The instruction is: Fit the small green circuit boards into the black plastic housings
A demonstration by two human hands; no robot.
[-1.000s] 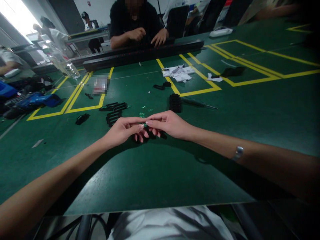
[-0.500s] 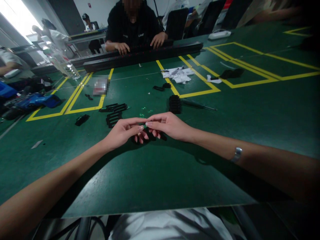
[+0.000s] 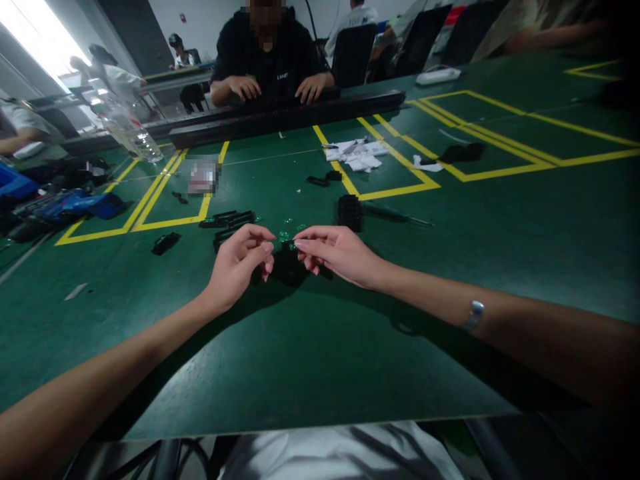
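My right hand (image 3: 333,248) pinches a small dark piece with a bit of green circuit board (image 3: 289,246) between thumb and forefinger. Just to its left is my left hand (image 3: 243,260), its thumb and forefinger apart and nothing visible between them. Behind the hands lie several small green circuit boards (image 3: 287,221). Black slotted plastic frames (image 3: 227,219) lie beyond my left hand, which partly covers them. A neat row of black plastic parts (image 3: 349,212) sits behind my right hand, with a screwdriver (image 3: 395,213) beside it.
A single black part (image 3: 166,243) lies to the left. Torn white paper (image 3: 357,155), plastic bottles (image 3: 145,143) and blue tools (image 3: 95,201) stand or lie farther off. Across the green table (image 3: 320,360), a person (image 3: 273,60) sits behind a long black bar (image 3: 290,115).
My left hand has come away from the small piece and moved left, its fingers parting. The right hand keeps its pinch in nearly the same place.
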